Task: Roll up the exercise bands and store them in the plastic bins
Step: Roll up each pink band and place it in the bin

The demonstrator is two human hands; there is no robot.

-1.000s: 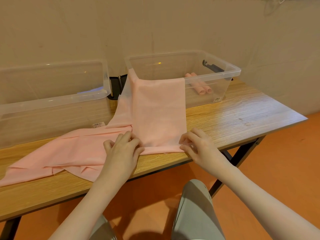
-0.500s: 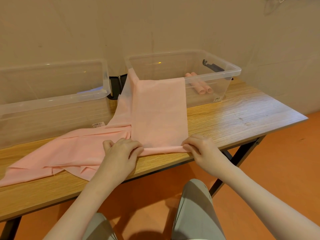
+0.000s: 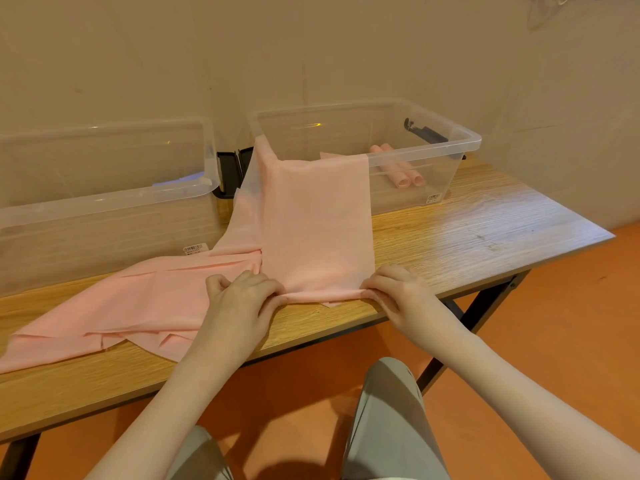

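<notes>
Both of your hands pinch the near end of one pink exercise band (image 3: 318, 230): your left hand (image 3: 242, 299) curls its fingers over the rolled edge at its left corner, your right hand (image 3: 398, 289) does the same at its right corner, and a thin first turn of roll lies between them along the front of the wooden table (image 3: 467, 237).

From that edge the band runs toward 12 o'clock, climbs the front wall of the right bin (image 3: 415, 147) and drapes over its rim. A second stretch of pink band (image 3: 131, 299) spreads flat toward 9 o'clock; whether it is the same piece, you cannot tell.

Two clear plastic bins stand at the back. The left bin (image 3: 104, 202) sits at 10 o'clock. Inside the right one, at 1 o'clock, two rolled pink bands (image 3: 405, 174) lie side by side, touching. Black latches (image 3: 230, 171) show between the bins, one more on the right bin's far end.
</notes>
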